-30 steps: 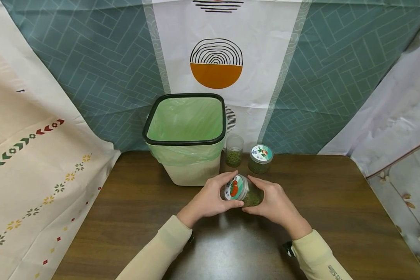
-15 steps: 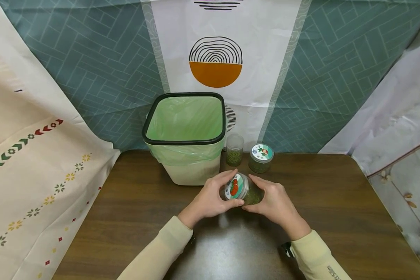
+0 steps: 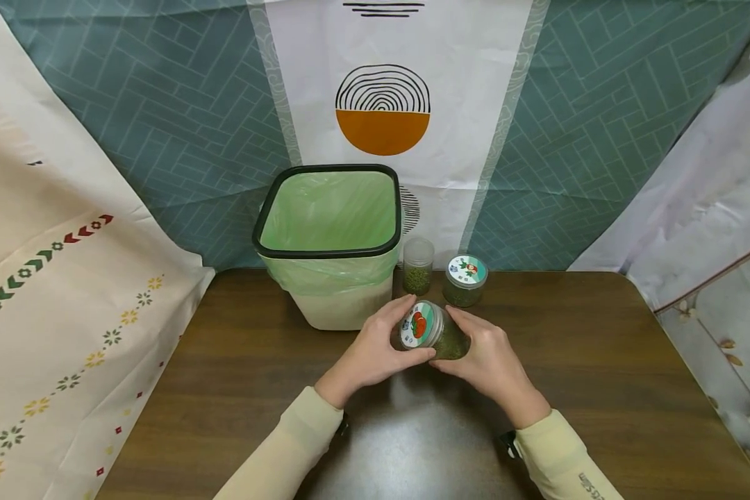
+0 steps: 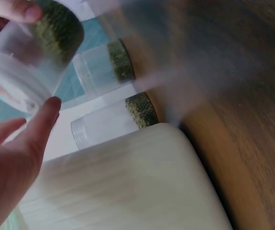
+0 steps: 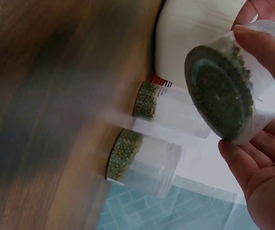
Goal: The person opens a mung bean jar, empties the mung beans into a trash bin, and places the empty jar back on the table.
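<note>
- plastic jar (image 3: 448, 333), clear-walled and part-filled with green granules (image 5: 219, 96), is being held tilted between both hands, raised off the wooden table (image 3: 237, 389), in front of the bin (image 3: 337, 309) and to its right.
- its lid (image 3: 417, 325), printed with red fruit, is facing left and upward.
- left hand (image 3: 378, 351) is gripping the lid, thumb and fingers curving about its rim.
- right hand (image 3: 490, 355) is clamping the jar's body, thumb and fingers bearing on opposite sides near the base.
- narrow jar (image 3: 418, 267) is standing upright just beside the bin, also containing green granules.
- wide jar (image 3: 464, 285), with a green-and-white top, is standing upright to the right of the narrow one.
- pale green liner (image 3: 337, 208) is covering the bin's interior; a black rim (image 3: 328, 255) is edging the mouth.
- patterned cloth (image 3: 462, 104) is hanging behind the table.
</note>
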